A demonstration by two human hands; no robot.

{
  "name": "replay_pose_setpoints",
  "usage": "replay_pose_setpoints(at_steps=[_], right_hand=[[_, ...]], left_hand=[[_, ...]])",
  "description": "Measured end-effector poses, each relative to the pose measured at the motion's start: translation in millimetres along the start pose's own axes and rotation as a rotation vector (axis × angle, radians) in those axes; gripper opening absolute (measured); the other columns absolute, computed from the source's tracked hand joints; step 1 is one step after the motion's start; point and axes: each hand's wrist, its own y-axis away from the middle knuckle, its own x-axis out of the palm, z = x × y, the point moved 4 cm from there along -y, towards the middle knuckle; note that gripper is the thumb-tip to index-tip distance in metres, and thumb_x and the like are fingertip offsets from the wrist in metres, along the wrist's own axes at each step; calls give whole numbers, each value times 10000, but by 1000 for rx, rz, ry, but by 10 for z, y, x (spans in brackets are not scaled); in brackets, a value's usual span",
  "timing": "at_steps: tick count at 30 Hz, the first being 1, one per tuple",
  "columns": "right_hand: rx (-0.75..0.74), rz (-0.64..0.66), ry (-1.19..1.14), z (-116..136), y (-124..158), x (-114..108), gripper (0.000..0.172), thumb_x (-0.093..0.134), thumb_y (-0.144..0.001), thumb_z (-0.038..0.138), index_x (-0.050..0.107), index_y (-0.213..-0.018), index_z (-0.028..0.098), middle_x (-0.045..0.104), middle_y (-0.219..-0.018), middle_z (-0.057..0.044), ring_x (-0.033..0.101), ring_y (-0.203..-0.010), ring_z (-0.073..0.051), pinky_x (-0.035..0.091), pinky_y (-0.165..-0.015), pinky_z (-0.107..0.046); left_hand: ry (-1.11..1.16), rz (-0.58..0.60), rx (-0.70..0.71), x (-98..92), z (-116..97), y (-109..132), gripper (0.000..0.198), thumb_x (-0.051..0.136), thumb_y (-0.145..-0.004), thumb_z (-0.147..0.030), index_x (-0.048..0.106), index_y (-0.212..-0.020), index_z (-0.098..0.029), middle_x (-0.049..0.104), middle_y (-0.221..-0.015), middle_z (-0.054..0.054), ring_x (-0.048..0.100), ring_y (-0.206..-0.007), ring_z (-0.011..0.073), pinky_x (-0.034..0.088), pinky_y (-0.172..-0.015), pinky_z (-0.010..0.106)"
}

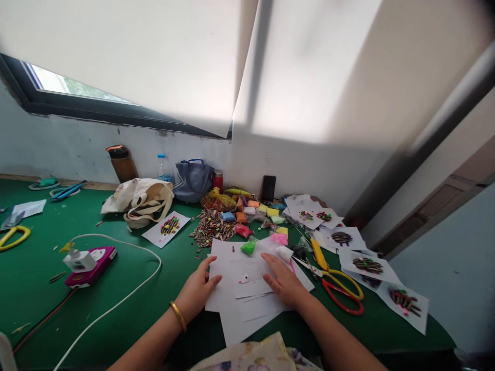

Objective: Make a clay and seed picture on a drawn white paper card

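Note:
My left hand (198, 291), with a gold bangle on the wrist, rests on the left edge of a stack of white paper sheets (247, 304), fingers spread. My right hand (284, 281) lies flat on the top sheet (251, 273), beside a small pink and white clay shape (244, 279). Neither hand grips anything. Small bags of coloured clay (248, 247) lie just beyond the sheets.
On the green table (127, 288) lie a pile of sunflower seeds (211, 229), red and yellow scissors (340, 291), finished seed pictures (367, 265) at right, a cloth bag (141, 201), a pink device with white cable (91, 268), bottles and a phone by the wall.

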Motion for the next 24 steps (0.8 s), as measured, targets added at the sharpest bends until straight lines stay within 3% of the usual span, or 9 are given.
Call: replay_pose_setpoints(at_steps=[8, 16, 20, 24], right_hand=[[139, 47, 122, -69, -48, 144, 690, 276, -948, 607, 246, -1503, 199, 262, -1551, -80, 210, -1435, -254, 215, -1166, -463], [180, 30, 147, -105, -29, 123, 679, 265, -950, 606, 268, -1497, 204, 269, -1548, -78, 189, -1441, -266, 189, -1166, -493], [185, 33, 130, -93, -21, 114, 682, 261, -946, 614, 270, -1496, 211, 276, -1546, -74, 199, -1439, -263, 195, -1165, -487], [160, 53, 116, -86, 10, 130, 672, 259, -950, 608, 245, -1503, 226, 289, -1541, -72, 222, -1432, -254, 186, -1165, -488]], left_hand=[[12, 4, 14, 51, 13, 142, 634, 514, -802, -332, 403, -1408, -187, 580, -740, 8, 560, -675, 198, 422, -613, 280], [101, 29, 14, 88, 77, 315, 778, 637, -732, -355, 361, -1448, -223, 683, -953, 64, 651, -841, 249, 499, -750, 328], [155, -9, 53, 62, 56, 285, 879, 662, -686, -258, 287, -1480, -206, 639, -1154, 112, 630, -984, 249, 495, -827, 331], [157, 26, 41, 77, -4, 177, 874, 615, -700, -215, 244, -1491, -202, 645, -1119, 90, 627, -973, 225, 486, -825, 307]])
